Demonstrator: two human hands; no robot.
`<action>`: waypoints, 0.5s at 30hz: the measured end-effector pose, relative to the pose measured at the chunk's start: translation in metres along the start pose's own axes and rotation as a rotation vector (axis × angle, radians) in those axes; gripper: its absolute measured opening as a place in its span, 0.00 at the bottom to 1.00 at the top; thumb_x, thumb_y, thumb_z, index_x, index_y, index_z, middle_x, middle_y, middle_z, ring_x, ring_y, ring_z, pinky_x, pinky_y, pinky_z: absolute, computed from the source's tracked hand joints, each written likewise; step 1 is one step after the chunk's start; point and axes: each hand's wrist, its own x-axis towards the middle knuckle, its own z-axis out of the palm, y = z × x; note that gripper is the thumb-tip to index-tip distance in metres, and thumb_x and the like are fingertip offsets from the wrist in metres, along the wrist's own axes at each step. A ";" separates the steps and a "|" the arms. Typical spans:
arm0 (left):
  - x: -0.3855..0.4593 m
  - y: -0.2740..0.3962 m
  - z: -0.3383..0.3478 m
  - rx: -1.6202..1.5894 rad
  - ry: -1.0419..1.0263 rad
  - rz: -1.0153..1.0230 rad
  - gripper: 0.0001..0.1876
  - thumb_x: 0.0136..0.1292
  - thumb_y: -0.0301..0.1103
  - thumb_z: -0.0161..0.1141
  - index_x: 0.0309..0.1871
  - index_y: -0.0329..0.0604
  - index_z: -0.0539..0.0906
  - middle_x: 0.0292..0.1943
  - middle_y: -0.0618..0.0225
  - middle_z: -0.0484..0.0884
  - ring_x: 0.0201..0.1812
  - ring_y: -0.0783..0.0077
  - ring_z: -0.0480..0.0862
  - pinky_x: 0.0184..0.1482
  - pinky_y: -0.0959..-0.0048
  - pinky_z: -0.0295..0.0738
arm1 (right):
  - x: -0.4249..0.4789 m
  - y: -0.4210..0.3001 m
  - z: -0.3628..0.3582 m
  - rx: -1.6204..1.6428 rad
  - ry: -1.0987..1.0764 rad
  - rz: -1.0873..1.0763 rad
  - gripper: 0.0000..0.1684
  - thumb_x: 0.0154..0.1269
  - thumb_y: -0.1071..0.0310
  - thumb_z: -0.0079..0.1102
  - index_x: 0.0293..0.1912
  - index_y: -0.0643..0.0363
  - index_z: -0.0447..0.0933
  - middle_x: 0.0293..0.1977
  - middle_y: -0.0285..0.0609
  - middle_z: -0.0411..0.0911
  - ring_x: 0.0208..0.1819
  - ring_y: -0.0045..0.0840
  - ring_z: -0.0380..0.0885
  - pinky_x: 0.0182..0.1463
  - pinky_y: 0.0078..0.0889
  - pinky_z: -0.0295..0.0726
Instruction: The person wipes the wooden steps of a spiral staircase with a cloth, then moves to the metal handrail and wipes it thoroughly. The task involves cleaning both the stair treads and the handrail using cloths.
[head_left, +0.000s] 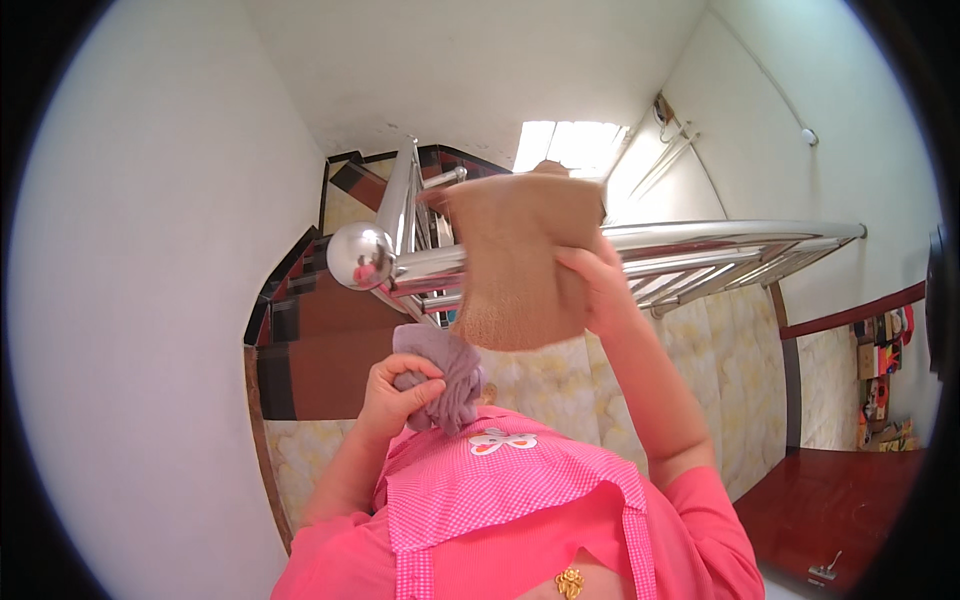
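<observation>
My left hand (401, 390) pinches a bunched grey-purple cloth (442, 367) in front of my pink checked apron (517, 495). Farther out, my right hand (604, 289) grips the right side of a brown cloth (514, 277), thumb lying on its face. The brown cloth looks slightly blurred and spreads across the view of a stainless-steel handrail (705, 234), hiding part of it. Whether it touches the rail, I cannot tell. A polished steel ball (361, 255) caps the post left of the cloth.
Below the railing on the left, red-brown stairs with black edges (330, 345) descend beside a white wall (142, 300). Marble-patterned tiles (697, 375) cover the floor. A dark red glossy surface (832, 502) lies at lower right, with boxes and assorted items (874, 367) beyond.
</observation>
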 end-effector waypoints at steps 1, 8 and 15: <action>0.000 0.004 -0.001 0.033 -0.022 0.014 0.08 0.53 0.21 0.70 0.36 0.38 0.84 0.33 0.73 0.82 0.35 0.83 0.78 0.40 0.81 0.74 | 0.020 0.015 -0.003 -0.306 0.006 -0.072 0.31 0.60 0.71 0.55 0.64 0.61 0.62 0.56 0.47 0.72 0.57 0.33 0.73 0.60 0.36 0.72; -0.002 0.010 -0.021 0.027 0.017 0.076 0.07 0.52 0.21 0.70 0.34 0.37 0.84 0.33 0.71 0.84 0.34 0.82 0.79 0.38 0.81 0.74 | 0.049 0.045 0.033 -1.863 0.150 -0.937 0.35 0.52 0.70 0.58 0.62 0.49 0.68 0.62 0.40 0.66 0.65 0.37 0.62 0.68 0.51 0.55; 0.003 0.017 -0.016 0.065 0.033 0.148 0.07 0.51 0.19 0.69 0.34 0.37 0.84 0.31 0.72 0.83 0.32 0.82 0.79 0.36 0.82 0.74 | 0.062 0.073 0.051 -1.723 -0.379 -0.829 0.26 0.62 0.54 0.56 0.59 0.49 0.70 0.55 0.38 0.71 0.57 0.35 0.69 0.60 0.43 0.64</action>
